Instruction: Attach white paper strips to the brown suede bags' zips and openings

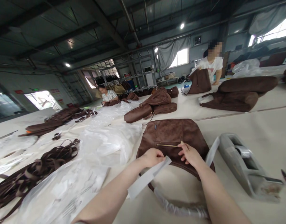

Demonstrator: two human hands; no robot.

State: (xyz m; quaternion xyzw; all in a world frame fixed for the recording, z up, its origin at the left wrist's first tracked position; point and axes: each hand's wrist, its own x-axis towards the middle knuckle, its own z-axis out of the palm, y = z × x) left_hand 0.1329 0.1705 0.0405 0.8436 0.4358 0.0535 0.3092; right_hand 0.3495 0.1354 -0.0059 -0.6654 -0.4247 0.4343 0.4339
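Note:
A dark brown leather handbag [168,130] lies flat on the table before me, its handle [180,207] wrapped in clear plastic and curving toward me. Across its front panel runs a brass zipper [167,145]. My left hand [153,157] is closed on a strip of white paper [147,181] that hangs over the bag's near edge. At the zipper's right end, the thumb and forefinger of my right hand [191,154] pinch together on what looks like the zipper pull, mostly hidden by the fingertips. Its other fingers are loosely curled over the leather.
A grey tape dispenser [247,166] stands at the right, with a white strip [213,151] beside it. Clear plastic bags [110,141] and brown straps [37,174] cover the left. Further off lie brown bags [154,105]. Two people [210,65] work across the tables.

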